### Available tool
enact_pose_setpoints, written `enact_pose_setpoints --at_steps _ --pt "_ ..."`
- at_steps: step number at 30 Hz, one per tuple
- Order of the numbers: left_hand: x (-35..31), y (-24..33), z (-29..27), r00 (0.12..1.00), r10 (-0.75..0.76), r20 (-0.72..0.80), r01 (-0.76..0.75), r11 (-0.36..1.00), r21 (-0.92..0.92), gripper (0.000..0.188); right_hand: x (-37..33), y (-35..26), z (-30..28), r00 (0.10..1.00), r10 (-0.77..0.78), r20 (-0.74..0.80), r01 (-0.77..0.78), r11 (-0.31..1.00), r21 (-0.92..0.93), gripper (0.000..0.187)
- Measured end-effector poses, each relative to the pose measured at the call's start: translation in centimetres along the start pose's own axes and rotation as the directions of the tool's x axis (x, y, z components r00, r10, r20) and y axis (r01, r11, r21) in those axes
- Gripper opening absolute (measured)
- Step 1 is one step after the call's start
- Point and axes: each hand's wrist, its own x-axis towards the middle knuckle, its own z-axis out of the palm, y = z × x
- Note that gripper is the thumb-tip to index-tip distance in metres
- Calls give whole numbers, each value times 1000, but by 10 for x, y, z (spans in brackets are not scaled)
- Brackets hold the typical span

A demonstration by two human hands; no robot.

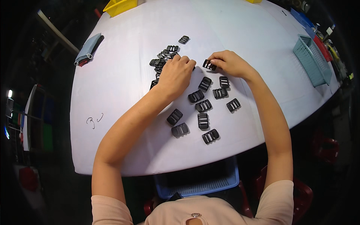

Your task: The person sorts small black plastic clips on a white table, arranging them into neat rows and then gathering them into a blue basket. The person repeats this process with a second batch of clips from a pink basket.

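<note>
Between the thumb and fingers of my right hand (231,64) is a black plastic strap buckle (207,64), a ladder-shaped slide with crossbars. My left hand (178,74) has its fingers curled down beside a heap of the same black buckles (156,63) and hides part of it. A dark edge shows at its fingertips; what they grip is hidden. Nearer me, several loose buckles (203,106) lie spread out singly on the white table (131,157). One more buckle (183,39) lies apart, beyond the heap.
A blue plastic basket (195,189) is below the table's near edge, in front of me. To the right stands a teal basket (313,62); a yellow basket (119,6) is at the far left. Folded blue cloth (88,48) rests on the left edge. Red chairs (302,195) are at floor level.
</note>
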Motion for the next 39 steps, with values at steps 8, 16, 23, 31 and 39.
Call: enact_pose_setpoints --at_steps 8,16,23,31,39 --pt "-8 10 -10 1000 -10 -9 9 990 -139 34 72 4 10 975 -141 -174 63 918 -392 29" --pt "-30 16 -32 995 28 96 9 929 -370 34 100 27 30 955 -294 -45 258 893 -368 44" --pt "-61 -6 -64 991 -71 110 113 888 -446 32 -6 9 12 960 -257 -110 238 958 -158 30" --pt "-70 12 -74 989 -104 103 138 894 -427 22 -14 -38 55 890 -447 -84 356 800 -483 25" --pt "-106 16 -57 987 -112 117 157 850 -503 34 -2 -8 22 917 -251 -310 154 939 -307 28"
